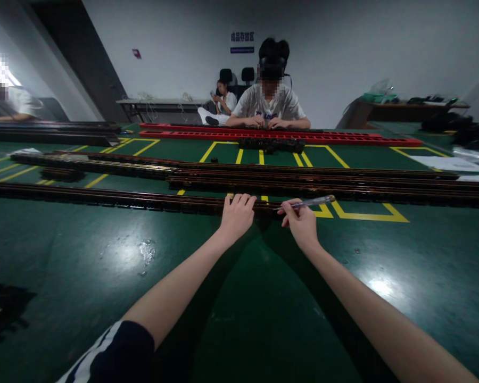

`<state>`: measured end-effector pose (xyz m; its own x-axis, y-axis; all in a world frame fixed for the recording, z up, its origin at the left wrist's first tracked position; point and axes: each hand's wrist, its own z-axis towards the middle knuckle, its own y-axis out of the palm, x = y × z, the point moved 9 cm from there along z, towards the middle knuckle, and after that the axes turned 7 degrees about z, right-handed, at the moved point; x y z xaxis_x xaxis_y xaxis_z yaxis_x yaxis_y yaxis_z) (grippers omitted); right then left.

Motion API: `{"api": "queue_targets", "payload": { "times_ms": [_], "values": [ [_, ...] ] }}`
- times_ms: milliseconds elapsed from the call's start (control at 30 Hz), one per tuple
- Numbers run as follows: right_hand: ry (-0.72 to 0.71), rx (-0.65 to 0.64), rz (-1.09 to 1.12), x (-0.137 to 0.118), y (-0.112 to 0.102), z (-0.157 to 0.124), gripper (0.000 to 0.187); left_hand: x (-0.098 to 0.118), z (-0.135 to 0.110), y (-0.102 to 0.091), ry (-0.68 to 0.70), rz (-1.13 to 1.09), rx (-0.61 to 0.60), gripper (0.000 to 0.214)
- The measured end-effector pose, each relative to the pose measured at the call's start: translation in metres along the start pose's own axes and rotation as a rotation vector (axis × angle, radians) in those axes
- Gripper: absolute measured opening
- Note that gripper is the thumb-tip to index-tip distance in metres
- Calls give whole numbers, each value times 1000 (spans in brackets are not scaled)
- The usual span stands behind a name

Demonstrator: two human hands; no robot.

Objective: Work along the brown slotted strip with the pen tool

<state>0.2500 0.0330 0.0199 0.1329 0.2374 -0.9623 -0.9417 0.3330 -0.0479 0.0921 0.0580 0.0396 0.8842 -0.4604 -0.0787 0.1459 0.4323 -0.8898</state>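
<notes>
A long dark rail (115, 199) lies across the green floor in front of me. My left hand (237, 214) rests on top of it, fingers curled over its upper edge. My right hand (301, 223) is closed on a thin pen-like tool (314, 202) with a clear shaft, whose tip points right, just above the rail. Both hands sit close together near the rail's middle.
More dark rails (303, 178) lie parallel farther back, and red rails (279, 135) beyond them. A person (269, 101) sits facing me with hands on the red rails. Another person (222, 101) sits behind. Yellow floor lines (367, 216), papers (447, 162) at right.
</notes>
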Motion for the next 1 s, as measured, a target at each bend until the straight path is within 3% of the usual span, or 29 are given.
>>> {"api": "queue_targets", "payload": {
  "times_ms": [533, 867, 1000],
  "values": [
    [9, 88, 9, -9, -6, -5, 38, -1, 0, -1, -5, -18, 1, 47],
    [20, 218, 26, -8, -18, -6, 32, -3, 1, 1, -5, -52, -10, 47],
    [21, 197, 21, -7, -16, -5, 33, -2, 1, 0, -1, -54, -15, 48]
  ]
}}
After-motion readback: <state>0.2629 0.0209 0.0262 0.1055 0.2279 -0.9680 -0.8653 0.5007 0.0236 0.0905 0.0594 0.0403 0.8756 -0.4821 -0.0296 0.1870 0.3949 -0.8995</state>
